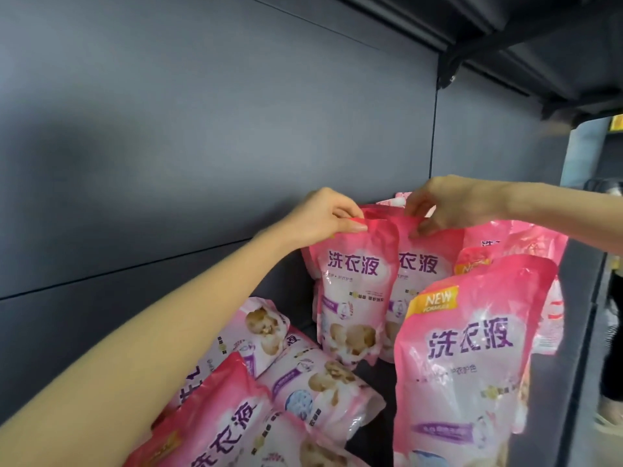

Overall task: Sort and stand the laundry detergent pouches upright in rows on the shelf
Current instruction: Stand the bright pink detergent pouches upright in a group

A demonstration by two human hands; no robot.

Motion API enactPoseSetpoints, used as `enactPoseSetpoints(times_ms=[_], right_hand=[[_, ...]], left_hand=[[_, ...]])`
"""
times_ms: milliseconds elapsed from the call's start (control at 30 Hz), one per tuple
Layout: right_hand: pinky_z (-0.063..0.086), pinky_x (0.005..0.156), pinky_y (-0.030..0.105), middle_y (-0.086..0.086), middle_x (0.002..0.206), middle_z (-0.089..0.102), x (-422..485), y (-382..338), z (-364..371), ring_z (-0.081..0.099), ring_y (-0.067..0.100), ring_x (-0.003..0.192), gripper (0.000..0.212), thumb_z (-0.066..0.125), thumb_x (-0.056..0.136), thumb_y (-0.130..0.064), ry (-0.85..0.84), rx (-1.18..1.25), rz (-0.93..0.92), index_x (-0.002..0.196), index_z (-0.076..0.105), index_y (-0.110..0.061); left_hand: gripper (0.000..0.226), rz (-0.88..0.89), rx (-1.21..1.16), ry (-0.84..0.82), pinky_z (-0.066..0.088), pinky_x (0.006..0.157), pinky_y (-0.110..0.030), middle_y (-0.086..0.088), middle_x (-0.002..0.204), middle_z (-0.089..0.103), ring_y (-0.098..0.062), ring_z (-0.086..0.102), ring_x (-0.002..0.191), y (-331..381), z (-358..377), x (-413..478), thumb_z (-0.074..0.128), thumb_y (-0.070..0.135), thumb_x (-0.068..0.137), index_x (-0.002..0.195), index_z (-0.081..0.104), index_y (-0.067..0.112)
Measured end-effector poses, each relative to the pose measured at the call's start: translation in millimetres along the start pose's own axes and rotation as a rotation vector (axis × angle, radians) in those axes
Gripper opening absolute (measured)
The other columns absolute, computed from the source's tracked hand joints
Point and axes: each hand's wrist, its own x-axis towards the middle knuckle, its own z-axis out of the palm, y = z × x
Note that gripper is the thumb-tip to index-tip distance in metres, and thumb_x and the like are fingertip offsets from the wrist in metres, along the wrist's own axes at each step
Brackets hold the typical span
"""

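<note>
Two upright detergent pouches [354, 298], top seams pinched by left hand [323, 214] and right hand [448, 203], probably to square their row

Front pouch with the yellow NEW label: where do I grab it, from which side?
Pinch the front pouch by its flat sealed top strip, coming down from above. It stands upright with that edge free, while its body is bulging and glossy. The left hand and right hand pinch rear pouches likewise.
</note>
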Motion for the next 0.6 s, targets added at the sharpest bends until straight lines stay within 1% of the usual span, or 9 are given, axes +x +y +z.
enactPoseSetpoints(times_ms=[67,133,167,200,267,333,400,500,600], right_hand=[[0.047,0.087,0.030,0.002,0.107,0.066,-0.1,-4.2,0.8,0.060,0.021,0.099,0.032,0.070,0.081,-0.018,0.014,0.034,-0.012,0.112,0.063,-0.016],[0.047,0.086,0.028,0.000,0.106,0.066,-0.5,-8.7,1.5,0.060,0.020,0.099,0.028,0.069,0.082,-0.022,0.032,0.048,-0.037,0.109,0.063,-0.017],[0.046,0.084,0.027,-0.002,0.105,0.066,-0.2,-10.4,1.9,0.060,0.019,0.099,0.026,0.068,0.083,-0.022,0.044,0.045,-0.054,0.108,0.063,-0.018],[0.045,0.082,0.025,-0.003,0.104,0.066,-0.1,-12.4,2.0,0.060,0.018,0.098,0.024,0.067,0.083,-0.021,0.060,0.037,-0.071,0.107,0.063,-0.020],[0.043,0.081,0.023,-0.003,0.105,0.066,0.3,-17.0,1.6,0.060,0.017,0.097,0.024,0.065,0.084,-0.020,0.092,0.019,-0.097,0.108,0.062,-0.020],[0.044,0.084,0.023,-0.001,0.108,0.066,-0.5,-21.9,-0.4,0.061,0.018,0.100,0.026,0.063,0.086,-0.022,0.130,0.010,-0.125,0.112,0.061,-0.016],[0.045,0.089,0.027,0.001,0.114,0.065,-3.2,-27.6,-3.2,0.060,0.020,0.104,0.031,0.062,0.088,-0.025,0.157,0.003,-0.149,0.116,0.059,-0.013],[0.045,0.096,0.036,-0.001,0.127,0.059,-8.1,-36.4,-5.8,0.056,0.020,0.113,0.040,0.056,0.090,-0.034,0.188,-0.029,-0.166,0.127,0.052,-0.019],[0.042,0.100,0.039,-0.007,0.139,0.049,-12.7,-50.2,-6.9,0.051,0.020,0.120,0.047,0.049,0.091,-0.045,0.203,-0.068,-0.222,0.134,0.045,-0.027]], left_hand=[[0.005,0.021,0.029,-0.013,0.043,0.058,-0.008,0.006,0.074,0.065,0.008,0.059,0.061,0.2,-2.2,-2.5,0.070,0.012,0.081,0.085,0.067,0.012],[0.006,0.056,0.090,-0.008,0.049,0.074,-0.016,0.003,0.084,0.067,-0.003,0.062,0.078,-0.1,-3.2,-5.8,0.067,0.014,0.084,0.089,0.068,0.013],[0.010,0.073,0.127,-0.003,0.048,0.080,-0.016,0.003,0.089,0.067,-0.006,0.062,0.084,0.0,-3.8,-8.2,0.066,0.015,0.085,0.094,0.068,0.012],[0.014,0.090,0.159,0.004,0.045,0.082,-0.012,0.004,0.093,0.066,-0.006,0.061,0.087,-0.1,-4.8,-10.8,0.064,0.014,0.086,0.099,0.068,0.010],[0.020,0.112,0.178,0.023,0.045,0.079,-0.009,0.004,0.094,0.064,-0.007,0.061,0.088,-1.3,-8.3,-16.3,0.061,0.011,0.088,0.107,0.065,0.009],[0.024,0.101,0.196,0.048,0.048,0.079,-0.013,0.002,0.096,0.064,-0.012,0.063,0.089,-4.6,-15.9,-23.2,0.058,0.012,0.090,0.114,0.062,0.010],[0.028,0.082,0.294,0.066,0.048,0.087,-0.020,0.001,0.105,0.066,-0.009,0.062,0.095,-11.1,-26.4,-32.4,0.055,0.018,0.092,0.119,0.059,0.014],[0.030,0.060,0.479,0.043,0.046,0.094,-0.035,0.004,0.116,0.064,-0.009,0.058,0.106,-16.5,-41.7,-53.5,0.050,0.028,0.095,0.122,0.056,0.020],[0.038,0.006,0.637,0.009,0.040,0.099,-0.033,0.003,0.132,0.055,-0.015,0.050,0.120,-16.6,-52.2,-79.3,0.042,0.034,0.097,0.131,0.049,0.020]])
